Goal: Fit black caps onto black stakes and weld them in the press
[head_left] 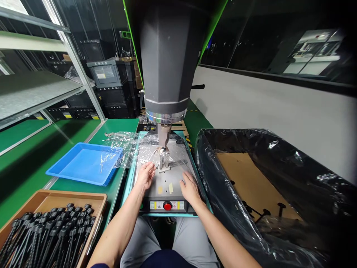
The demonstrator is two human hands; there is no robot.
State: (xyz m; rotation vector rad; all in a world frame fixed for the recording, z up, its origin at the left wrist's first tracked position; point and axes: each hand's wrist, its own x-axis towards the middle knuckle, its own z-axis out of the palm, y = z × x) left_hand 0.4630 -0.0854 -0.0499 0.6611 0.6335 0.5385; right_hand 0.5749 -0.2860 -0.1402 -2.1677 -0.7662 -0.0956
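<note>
A clear plastic bag [126,149] spreads from the blue tray's edge across the metal plate [156,190] of the machine. Part of it is bunched around a small metal fixture [164,163], directly under the machine's narrow metal tip [164,136]. My left hand [145,175] is on the left of the fixture, thumb and fingers pinched together at what looks like the bag's near edge. To the right, my right hand [190,187] rests low over the plate with its fingers stretched out beside the film, gripping nothing visible.
A red button [167,206] sits on the machine's front panel. At left are a blue tray [80,163] and a brown bin [102,201] of black-headed rods [52,230]. A black-lined box [206,175] with cardboard inside stands at right. The machine head [169,59] hangs overhead.
</note>
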